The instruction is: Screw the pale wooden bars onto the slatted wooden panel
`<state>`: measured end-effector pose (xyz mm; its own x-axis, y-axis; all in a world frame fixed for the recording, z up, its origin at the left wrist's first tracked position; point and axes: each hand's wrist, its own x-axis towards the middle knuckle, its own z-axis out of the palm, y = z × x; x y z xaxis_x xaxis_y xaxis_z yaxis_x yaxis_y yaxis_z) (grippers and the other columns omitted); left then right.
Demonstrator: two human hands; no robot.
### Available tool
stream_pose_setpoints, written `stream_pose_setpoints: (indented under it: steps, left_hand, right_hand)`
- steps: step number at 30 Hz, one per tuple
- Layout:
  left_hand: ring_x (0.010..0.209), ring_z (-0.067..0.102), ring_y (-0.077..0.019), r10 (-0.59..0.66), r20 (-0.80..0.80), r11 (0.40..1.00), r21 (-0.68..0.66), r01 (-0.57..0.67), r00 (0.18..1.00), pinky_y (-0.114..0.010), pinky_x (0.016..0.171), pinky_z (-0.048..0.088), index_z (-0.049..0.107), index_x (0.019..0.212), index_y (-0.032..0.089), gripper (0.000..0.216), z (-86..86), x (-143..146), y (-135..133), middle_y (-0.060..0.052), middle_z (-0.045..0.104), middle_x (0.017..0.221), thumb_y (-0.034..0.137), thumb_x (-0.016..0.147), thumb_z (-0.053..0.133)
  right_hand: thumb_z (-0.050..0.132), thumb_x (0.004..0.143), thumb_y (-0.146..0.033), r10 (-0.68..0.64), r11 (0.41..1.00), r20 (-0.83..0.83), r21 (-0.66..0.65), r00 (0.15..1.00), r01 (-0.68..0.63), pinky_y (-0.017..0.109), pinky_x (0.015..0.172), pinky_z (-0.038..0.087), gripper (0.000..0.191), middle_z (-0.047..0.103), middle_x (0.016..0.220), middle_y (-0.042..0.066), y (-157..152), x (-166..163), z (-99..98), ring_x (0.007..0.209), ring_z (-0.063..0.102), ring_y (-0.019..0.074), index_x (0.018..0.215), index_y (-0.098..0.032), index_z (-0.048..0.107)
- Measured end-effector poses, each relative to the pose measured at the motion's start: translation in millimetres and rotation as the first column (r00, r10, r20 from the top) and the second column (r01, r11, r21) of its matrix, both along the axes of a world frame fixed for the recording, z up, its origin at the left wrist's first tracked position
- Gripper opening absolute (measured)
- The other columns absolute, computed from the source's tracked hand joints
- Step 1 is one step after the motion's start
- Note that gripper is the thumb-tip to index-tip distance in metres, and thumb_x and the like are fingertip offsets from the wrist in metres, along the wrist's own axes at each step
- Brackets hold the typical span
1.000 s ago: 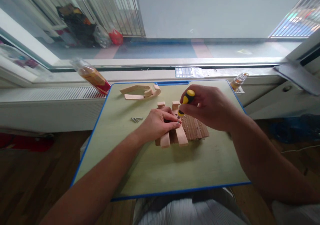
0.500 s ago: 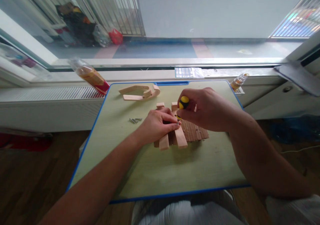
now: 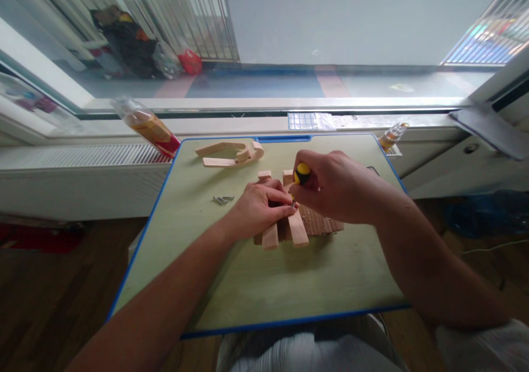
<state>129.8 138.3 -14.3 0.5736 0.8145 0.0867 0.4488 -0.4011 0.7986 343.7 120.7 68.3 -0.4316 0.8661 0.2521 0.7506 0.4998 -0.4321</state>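
My right hand point(image 3: 326, 184) is closed around the handle of a yellow and black screwdriver point(image 3: 303, 174), held upright with its tip down. At that tip, thumb and index finger of my left hand point(image 3: 264, 204) pinch what appears to be a small metal screw point(image 3: 293, 205), mostly hidden by the fingertips. It stands over one pale wooden strip point(image 3: 299, 232). A second wooden strip point(image 3: 270, 236) runs alongside, under my left hand. Both strips lie across a brown ridged piece point(image 3: 324, 221) like corrugated cardboard, with small bits of metal in it.
Several loose screws point(image 3: 222, 200) lie left of my left hand. A curved wooden piece point(image 3: 235, 154) sits at the back left of the blue-edged table point(image 3: 248, 289). Beyond the edge are a large bottle point(image 3: 151, 129), a clear gridded packet point(image 3: 309, 121) and a small bottle point(image 3: 392, 136).
My right hand and the screwdriver have sunk slightly, and the handle has turned and tilted a little. The left hand keeps its pinch at the same spot. The whole view has shifted slightly.
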Motion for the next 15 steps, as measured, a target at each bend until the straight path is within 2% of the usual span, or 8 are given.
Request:
stream_pose_setpoints:
  steps: [5,10,15]
  left_hand:
    - [0.096,0.066,-0.0223,-0.018,0.017,0.999,0.031,0.018,1.0,-0.034,0.09,0.052,0.086,0.075,0.025,0.019,-2.6,-0.7,0.7,-0.003,0.077,0.088,0.033,0.091,0.078]
    - [0.085,0.067,-0.0186,-0.025,0.007,0.997,-0.067,0.025,1.0,-0.026,0.076,0.053,0.085,0.077,0.02,0.021,1.0,0.3,1.1,-0.003,0.077,0.084,0.027,0.091,0.071]
    - [0.079,0.066,-0.0171,-0.034,0.013,0.994,-0.105,0.035,0.999,-0.025,0.07,0.052,0.085,0.076,0.019,0.022,3.5,2.0,2.2,-0.003,0.077,0.081,0.028,0.091,0.071]
  right_hand:
    - [0.067,0.093,-0.041,-0.023,1.0,0.075,-0.018,0.997,0.024,0.036,0.056,0.015,0.022,0.05,0.059,-0.003,-10.8,-11.0,6.8,0.051,0.025,0.0116,0.085,-0.024,0.055]
    - [0.048,0.103,-0.036,0.01,0.998,0.178,-0.07,0.984,0.002,0.035,0.058,0.016,0.018,0.055,0.065,0.0,-21.0,-20.6,16.4,0.055,0.03,0.0145,0.098,-0.021,0.058]
    - [0.045,0.104,-0.037,0.008,0.997,0.164,-0.083,0.986,0.006,0.035,0.058,0.017,0.02,0.056,0.066,0.0,-19.5,-20.0,14.8,0.056,0.029,0.0145,0.1,-0.022,0.056]
